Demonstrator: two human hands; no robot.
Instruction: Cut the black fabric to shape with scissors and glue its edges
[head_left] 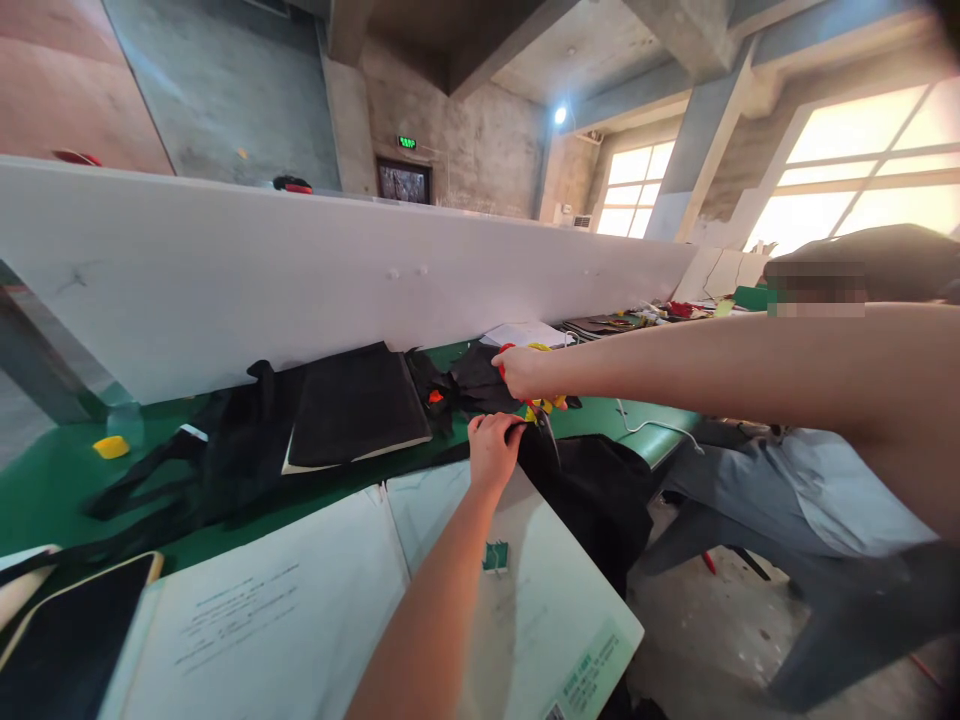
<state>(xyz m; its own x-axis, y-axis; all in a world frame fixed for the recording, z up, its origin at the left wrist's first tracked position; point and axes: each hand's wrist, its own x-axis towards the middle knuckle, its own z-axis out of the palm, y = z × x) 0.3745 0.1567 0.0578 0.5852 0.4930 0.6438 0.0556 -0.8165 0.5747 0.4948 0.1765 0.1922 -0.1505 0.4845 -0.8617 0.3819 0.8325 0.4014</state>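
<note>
My left hand [493, 450] pinches the edge of a black cloth [592, 490] that drapes over the table's right edge. Just beyond it, my right hand [529, 375] is closed around scissors [551, 440]; their metal blades point down beside the cloth. Red shows at the handle, and something yellow lies against it, its kind unclear. Under my left forearm an open book [255, 610] carries handwriting on its left page. Further black fabric [480, 380] lies behind my hands.
A black-covered book [360, 405], black strips [172, 480], a yellow item [111, 447] and a phone [82, 630] lie on the green table. A white partition [337, 260] runs behind. Another person in grey trousers [727, 500] sits at right, beside a white cable [660, 425].
</note>
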